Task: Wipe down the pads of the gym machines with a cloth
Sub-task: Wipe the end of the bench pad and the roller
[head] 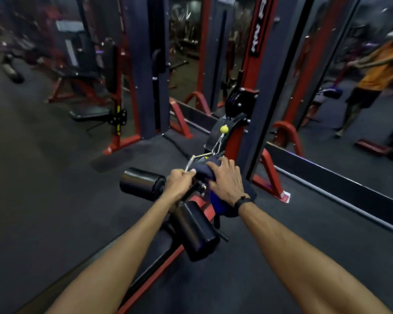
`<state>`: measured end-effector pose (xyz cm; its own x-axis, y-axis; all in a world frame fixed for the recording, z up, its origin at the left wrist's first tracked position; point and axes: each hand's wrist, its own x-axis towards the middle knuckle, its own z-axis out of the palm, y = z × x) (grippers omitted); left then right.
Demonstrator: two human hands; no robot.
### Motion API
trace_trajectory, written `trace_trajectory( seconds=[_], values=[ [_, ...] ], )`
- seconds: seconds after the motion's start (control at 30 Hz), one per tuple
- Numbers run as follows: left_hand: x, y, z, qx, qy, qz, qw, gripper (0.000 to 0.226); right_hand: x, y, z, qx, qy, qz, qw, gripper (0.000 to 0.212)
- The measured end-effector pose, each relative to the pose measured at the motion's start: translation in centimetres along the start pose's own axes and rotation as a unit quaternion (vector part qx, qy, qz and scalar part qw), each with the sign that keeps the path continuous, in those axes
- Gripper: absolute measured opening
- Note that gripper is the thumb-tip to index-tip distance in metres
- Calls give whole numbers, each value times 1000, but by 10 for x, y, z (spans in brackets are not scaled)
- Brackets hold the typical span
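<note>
A low red and black cable machine (233,141) stands in front of me with two black roller pads. The far roller pad (141,183) lies to the left, the near roller pad (194,232) sits below my hands. My left hand (179,181) grips the metal cable handle (192,160) just past the pads. My right hand (227,180) presses a dark blue cloth (216,198) onto the handle and frame; the cloth drapes down under my wrist. A chain and a yellow ball (224,128) link the handle to the machine.
Tall red and grey machine uprights (154,69) rise behind, with a bench (89,113) at the left. Mirrors at the right show a person in an orange shirt (381,66). A raised black platform edge (340,184) runs along the right. Dark rubber floor (43,177) spreads to the left.
</note>
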<state>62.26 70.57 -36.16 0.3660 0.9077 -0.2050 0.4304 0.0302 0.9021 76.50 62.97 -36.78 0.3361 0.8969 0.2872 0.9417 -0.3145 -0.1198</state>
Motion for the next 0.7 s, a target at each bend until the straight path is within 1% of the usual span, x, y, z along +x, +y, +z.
trace_trajectory(
  seconds=[0.17, 0.27, 0.33, 0.53, 0.7],
  values=[
    [-46, 73, -43, 4, -39, 93, 995, 38, -28, -29, -95, -18, 68, 38, 997, 53],
    [-78, 100, -65, -20, -40, 135, 990, 40, -50, -41, -149, -43, 111, 47, 992, 50],
    [-100, 110, -78, -22, -51, 158, 986, 36, -65, -52, -179, -59, 145, 48, 987, 47],
    [-177, 113, -130, -6, -46, 230, 972, 36, -142, -110, -241, -90, 211, 42, 972, 48],
    [-255, 91, -183, 30, -45, 284, 957, 36, -214, -168, -281, -110, 215, 36, 970, 50]
  ],
)
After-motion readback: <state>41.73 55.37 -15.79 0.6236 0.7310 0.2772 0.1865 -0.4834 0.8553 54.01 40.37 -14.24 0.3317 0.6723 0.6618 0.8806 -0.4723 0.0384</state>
